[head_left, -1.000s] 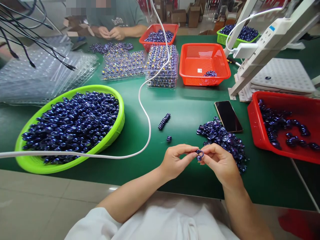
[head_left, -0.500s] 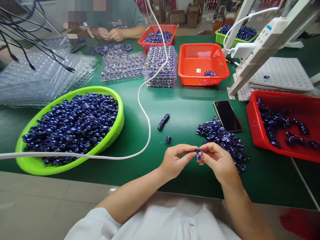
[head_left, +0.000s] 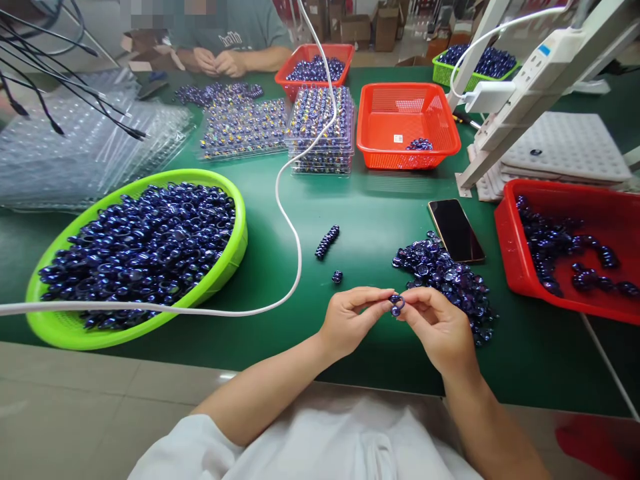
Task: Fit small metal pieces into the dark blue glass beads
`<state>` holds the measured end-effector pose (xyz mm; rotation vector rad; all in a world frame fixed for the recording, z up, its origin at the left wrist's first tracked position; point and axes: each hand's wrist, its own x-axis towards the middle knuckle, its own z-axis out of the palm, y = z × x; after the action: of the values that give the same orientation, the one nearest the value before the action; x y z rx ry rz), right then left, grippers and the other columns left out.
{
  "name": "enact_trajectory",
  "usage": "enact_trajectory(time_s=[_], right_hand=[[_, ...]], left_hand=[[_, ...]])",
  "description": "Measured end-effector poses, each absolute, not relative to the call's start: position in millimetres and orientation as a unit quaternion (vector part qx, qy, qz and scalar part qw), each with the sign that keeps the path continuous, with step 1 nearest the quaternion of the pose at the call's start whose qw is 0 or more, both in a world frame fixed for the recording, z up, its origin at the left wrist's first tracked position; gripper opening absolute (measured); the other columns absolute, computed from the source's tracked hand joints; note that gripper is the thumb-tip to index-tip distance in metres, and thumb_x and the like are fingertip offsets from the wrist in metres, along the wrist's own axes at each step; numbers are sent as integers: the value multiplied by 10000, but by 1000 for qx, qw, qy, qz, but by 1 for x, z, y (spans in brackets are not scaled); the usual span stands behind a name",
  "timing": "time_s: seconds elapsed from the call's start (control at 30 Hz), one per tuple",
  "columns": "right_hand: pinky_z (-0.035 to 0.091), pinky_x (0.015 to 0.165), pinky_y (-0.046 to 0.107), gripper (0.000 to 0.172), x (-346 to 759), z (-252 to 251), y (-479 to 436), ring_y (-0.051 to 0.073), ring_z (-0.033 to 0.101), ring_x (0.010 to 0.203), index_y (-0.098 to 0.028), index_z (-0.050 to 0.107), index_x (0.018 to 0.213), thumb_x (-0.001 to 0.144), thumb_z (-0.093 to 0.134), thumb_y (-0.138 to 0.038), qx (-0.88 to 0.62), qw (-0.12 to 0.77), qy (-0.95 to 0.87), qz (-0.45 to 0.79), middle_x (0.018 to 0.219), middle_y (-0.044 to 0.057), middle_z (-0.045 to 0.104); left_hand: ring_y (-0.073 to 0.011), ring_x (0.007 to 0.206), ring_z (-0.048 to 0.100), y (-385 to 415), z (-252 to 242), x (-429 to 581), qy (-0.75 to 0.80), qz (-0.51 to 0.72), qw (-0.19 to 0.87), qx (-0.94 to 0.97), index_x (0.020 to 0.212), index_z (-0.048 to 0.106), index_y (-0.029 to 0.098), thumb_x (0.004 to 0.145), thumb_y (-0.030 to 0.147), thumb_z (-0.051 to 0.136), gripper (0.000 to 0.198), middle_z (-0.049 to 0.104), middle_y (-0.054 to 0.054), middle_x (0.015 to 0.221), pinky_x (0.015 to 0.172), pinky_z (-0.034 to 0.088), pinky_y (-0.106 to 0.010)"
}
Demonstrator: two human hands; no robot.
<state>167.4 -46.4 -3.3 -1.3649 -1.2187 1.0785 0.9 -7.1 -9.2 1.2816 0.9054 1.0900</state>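
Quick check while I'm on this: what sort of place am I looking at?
Probably a small workshop for handling jewellery or trinkets. A green basket is heaped with shiny blue rings, filled clear trays stand stacked, and another person is across the table.

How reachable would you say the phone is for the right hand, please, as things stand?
Probably yes: the phone seems uncovered, just beyond the pile of blue pieces, so the right hand could reach over, though it would likely have to release the ring first.
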Motion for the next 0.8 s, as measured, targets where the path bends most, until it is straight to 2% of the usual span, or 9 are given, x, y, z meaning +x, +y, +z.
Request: enact_trajectory(time_s=[0.47,0.6,0.8], right_hand=[[577,645,254,200,172,-6,-43,144,668,699,-209,654,920,822,740,-361,-559,469,-458,508,783,7,673],[582,644,261,218,170,-5,-43,147,663,712,-210,681,986,830,731,-353,-540,463,-459,533,827,24,682],[563,599,260,173,166,-1,-43,127,623,666,-222,726,975,845,715,-337,-509,479,-457,550,797,13,641]], left_hand=[[-207,822,723,-8,-10,0,388,446,549,590,930,762,138,828,269,722,171,760,-116,913,763,601,-309],[-188,800,694,-8,-6,-3,375,427,506,649,936,725,139,886,266,643,159,732,-105,875,747,578,-289],[-169,766,665,-7,0,-5,352,430,460,692,931,697,154,900,217,607,114,716,-85,840,731,547,-276]])
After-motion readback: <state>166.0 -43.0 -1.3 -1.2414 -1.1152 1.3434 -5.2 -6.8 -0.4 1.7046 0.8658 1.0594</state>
